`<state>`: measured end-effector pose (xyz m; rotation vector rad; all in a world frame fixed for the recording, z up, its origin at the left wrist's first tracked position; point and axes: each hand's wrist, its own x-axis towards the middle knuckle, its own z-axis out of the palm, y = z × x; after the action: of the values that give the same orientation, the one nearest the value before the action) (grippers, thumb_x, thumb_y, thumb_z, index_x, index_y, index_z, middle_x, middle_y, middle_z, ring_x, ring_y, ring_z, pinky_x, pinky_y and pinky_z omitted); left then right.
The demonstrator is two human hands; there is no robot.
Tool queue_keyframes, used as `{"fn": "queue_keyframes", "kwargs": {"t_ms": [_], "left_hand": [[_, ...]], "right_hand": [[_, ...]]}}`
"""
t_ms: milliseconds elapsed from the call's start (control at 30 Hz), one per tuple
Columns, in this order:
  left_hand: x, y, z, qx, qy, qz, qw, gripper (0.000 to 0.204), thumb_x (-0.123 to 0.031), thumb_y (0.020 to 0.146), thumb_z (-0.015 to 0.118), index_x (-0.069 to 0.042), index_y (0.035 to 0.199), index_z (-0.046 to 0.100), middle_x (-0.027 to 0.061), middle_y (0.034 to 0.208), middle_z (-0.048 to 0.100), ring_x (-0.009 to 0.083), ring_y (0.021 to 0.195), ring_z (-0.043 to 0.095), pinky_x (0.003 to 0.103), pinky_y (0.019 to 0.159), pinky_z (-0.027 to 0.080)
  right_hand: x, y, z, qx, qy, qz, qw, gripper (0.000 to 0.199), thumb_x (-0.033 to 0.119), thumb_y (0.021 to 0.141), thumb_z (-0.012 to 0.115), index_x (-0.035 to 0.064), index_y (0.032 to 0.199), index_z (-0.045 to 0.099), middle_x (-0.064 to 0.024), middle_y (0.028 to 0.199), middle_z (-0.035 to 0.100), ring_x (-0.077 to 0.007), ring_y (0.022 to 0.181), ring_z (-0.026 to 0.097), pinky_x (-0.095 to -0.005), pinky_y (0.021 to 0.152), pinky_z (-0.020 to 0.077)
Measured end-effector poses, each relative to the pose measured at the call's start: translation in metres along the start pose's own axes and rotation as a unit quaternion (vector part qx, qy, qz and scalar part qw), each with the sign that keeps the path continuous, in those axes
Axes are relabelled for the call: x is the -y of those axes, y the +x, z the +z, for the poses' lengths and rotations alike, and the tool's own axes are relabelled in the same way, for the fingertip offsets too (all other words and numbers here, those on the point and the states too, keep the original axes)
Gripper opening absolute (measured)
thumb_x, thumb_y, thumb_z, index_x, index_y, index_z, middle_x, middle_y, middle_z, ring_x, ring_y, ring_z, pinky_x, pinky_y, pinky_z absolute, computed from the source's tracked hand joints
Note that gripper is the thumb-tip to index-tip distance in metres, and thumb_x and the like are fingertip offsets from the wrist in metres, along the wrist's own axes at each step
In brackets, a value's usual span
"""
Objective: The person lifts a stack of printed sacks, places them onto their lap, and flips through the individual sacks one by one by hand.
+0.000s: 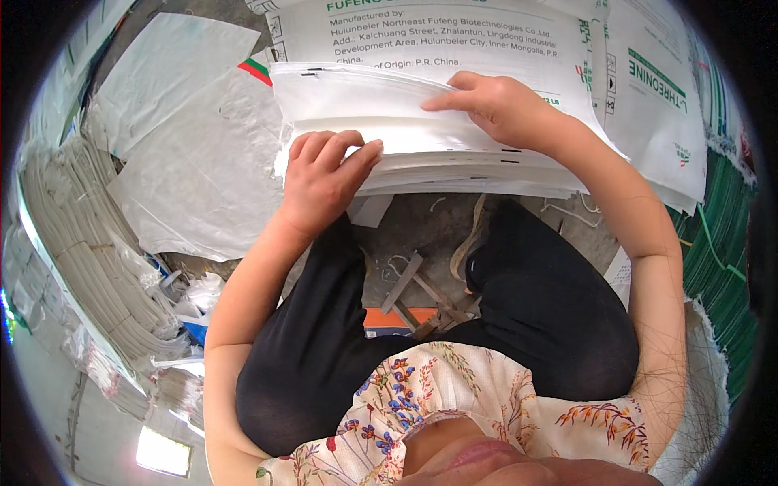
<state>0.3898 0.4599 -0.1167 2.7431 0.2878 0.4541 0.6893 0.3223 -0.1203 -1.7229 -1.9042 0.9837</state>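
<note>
Stack of flat white woven-plastic sacks (454, 172) lies just far of the person's knees, layered edges facing near. Thin white top layer (356, 91) is partly raised on its far side. Left hand (324, 174) is at the stack's left part, fingers curled, thumb close to index; cannot tell if anything is pinched. Right hand (512, 112) is farther and to the right, at the layer's edge, one finger stretched left, others bent; cannot tell if it grips. White sack with green and black print (438, 32) lies far. Loose white sheets (194, 174) are left, dark green woven stack (725, 267) right, brown wooden frame (413, 283) near, between the legs
</note>
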Motion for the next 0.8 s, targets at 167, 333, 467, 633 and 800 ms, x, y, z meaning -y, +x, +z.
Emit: {"fn": "queue_keyframes", "kwargs": {"t_ms": [167, 333, 467, 633, 800], "left_hand": [[0.004, 0.002, -0.001, 0.027, 0.012, -0.036, 0.999, 0.028, -0.016, 0.087, 0.082, -0.022, 0.113, 0.075, -0.0052, 0.104, 0.069, 0.0200, 0.096, 0.063, 0.038, 0.086, 0.046], [0.004, 0.017, -0.003, -0.017, 0.045, -0.034, 0.998, 0.028, -0.015, 0.087, 0.081, -0.019, 0.114, 0.074, -0.0034, 0.106, 0.070, 0.0212, 0.097, 0.065, 0.038, 0.088, 0.047], [0.007, 0.010, -0.005, 0.018, 0.005, -0.007, 1.000, 0.027, -0.014, 0.087, 0.081, -0.018, 0.113, 0.074, -0.0027, 0.106, 0.071, 0.0211, 0.097, 0.066, 0.039, 0.088, 0.049], [0.002, 0.010, 0.002, 0.086, -0.066, -0.054, 0.993, 0.025, -0.016, 0.087, 0.081, -0.017, 0.111, 0.075, -0.0010, 0.105, 0.072, 0.0234, 0.097, 0.067, 0.041, 0.087, 0.052], [0.008, 0.018, -0.001, 0.117, -0.071, -0.077, 0.988, 0.021, -0.018, 0.089, 0.080, -0.016, 0.110, 0.075, 0.0012, 0.102, 0.073, 0.0256, 0.098, 0.068, 0.041, 0.087, 0.053]], "right_hand": [[0.019, -0.003, -0.009, 0.104, -0.020, -0.021, 0.994, 0.033, 0.008, 0.098, 0.067, 0.0173, 0.129, 0.071, -0.0089, 0.107, 0.070, -0.0336, 0.092, 0.069, -0.0442, 0.081, 0.0567], [0.009, -0.003, -0.006, 0.070, -0.015, -0.018, 0.997, 0.033, 0.009, 0.098, 0.067, 0.0177, 0.130, 0.071, -0.0088, 0.107, 0.069, -0.0328, 0.091, 0.070, -0.0426, 0.080, 0.0574], [0.017, 0.008, -0.011, -0.005, -0.008, 0.047, 0.999, 0.042, 0.006, 0.099, 0.064, 0.0261, 0.136, 0.069, -0.0094, 0.109, 0.069, -0.0336, 0.090, 0.070, -0.0421, 0.083, 0.0590], [0.001, 0.009, -0.011, -0.023, -0.117, -0.035, 0.992, 0.041, 0.007, 0.099, 0.064, 0.0277, 0.133, 0.072, -0.0091, 0.110, 0.070, -0.0338, 0.090, 0.071, -0.0439, 0.081, 0.0593], [0.018, 0.003, -0.009, 0.088, -0.102, -0.013, 0.991, 0.030, 0.023, 0.097, 0.072, 0.0198, 0.126, 0.072, -0.0079, 0.109, 0.068, -0.0341, 0.093, 0.071, -0.0474, 0.082, 0.0579]]}}
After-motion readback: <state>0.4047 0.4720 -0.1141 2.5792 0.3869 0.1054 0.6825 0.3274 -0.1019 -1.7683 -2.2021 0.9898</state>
